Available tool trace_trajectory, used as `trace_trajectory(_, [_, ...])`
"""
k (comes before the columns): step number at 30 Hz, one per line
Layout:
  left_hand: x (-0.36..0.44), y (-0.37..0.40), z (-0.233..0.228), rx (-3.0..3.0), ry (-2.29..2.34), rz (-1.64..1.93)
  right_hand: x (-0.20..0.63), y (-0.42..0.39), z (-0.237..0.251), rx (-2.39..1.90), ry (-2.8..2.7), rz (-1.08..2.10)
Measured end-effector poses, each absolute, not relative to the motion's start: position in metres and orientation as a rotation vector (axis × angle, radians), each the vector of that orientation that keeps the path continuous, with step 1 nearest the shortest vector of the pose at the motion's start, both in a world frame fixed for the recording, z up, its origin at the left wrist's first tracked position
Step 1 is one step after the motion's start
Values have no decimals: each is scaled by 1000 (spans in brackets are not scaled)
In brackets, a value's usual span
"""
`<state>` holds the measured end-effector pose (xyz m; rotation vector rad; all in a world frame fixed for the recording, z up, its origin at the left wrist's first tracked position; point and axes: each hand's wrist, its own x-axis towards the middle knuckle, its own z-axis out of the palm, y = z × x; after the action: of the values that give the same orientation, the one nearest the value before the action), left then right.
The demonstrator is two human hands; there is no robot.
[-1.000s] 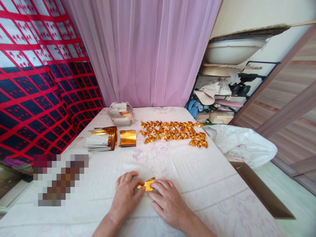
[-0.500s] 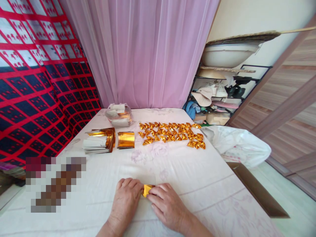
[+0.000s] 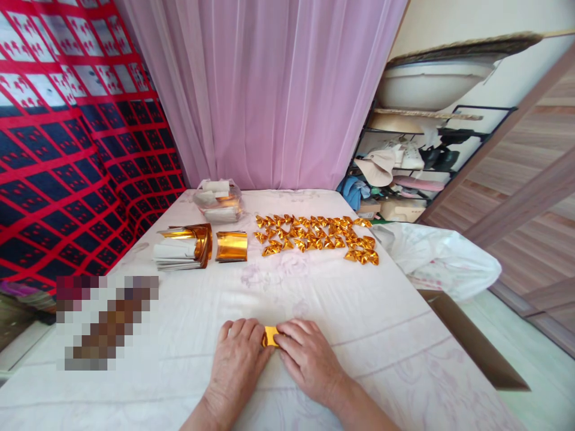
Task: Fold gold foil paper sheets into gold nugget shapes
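A: What sits between your fingertips right now?

B: A small gold foil piece (image 3: 270, 336), shiny, folded down to a short squarish shape. Only its middle shows; both ends are covered by your fingers. It lies low in the frame, just left of center, on the white cloth (image 3: 341, 305).

A: And how are your hands set on it?

B: Your left hand (image 3: 238, 359) is curled, knuckles up, its fingertips pressed on the piece's left end. Your right hand (image 3: 308, 356) is curled the same way, fingertips bearing on the right end. Both are closed down on the foil, pinching it between the 2 hands; whether the thumbs are underneath cannot be told.

A: What lies beyond your hands?

B: Further up the cloth, right of center, a spread of folded gold pieces (image 3: 317, 237) in rough rows. To their left, a curled gold sheet (image 3: 232, 246), then a stack of gold and white sheets (image 3: 182, 248). Behind those, a clear bag (image 3: 219, 202) with more paper. At the right edge of the cloth, a white plastic bag (image 3: 442, 260). A pink curtain (image 3: 269, 90) fills the upper center.
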<state>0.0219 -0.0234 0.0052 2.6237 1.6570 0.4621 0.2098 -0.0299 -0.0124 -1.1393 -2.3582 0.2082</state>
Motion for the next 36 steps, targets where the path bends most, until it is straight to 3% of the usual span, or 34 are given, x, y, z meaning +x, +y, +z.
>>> trace_trajectory(20, [20,-16,16,2657,1594,389,215,-22,-7,-1155,-2415,240])
trace_trajectory(36, [13,-20,15,2520,1588,411,215,-26,-10,-1008,-2430,77])
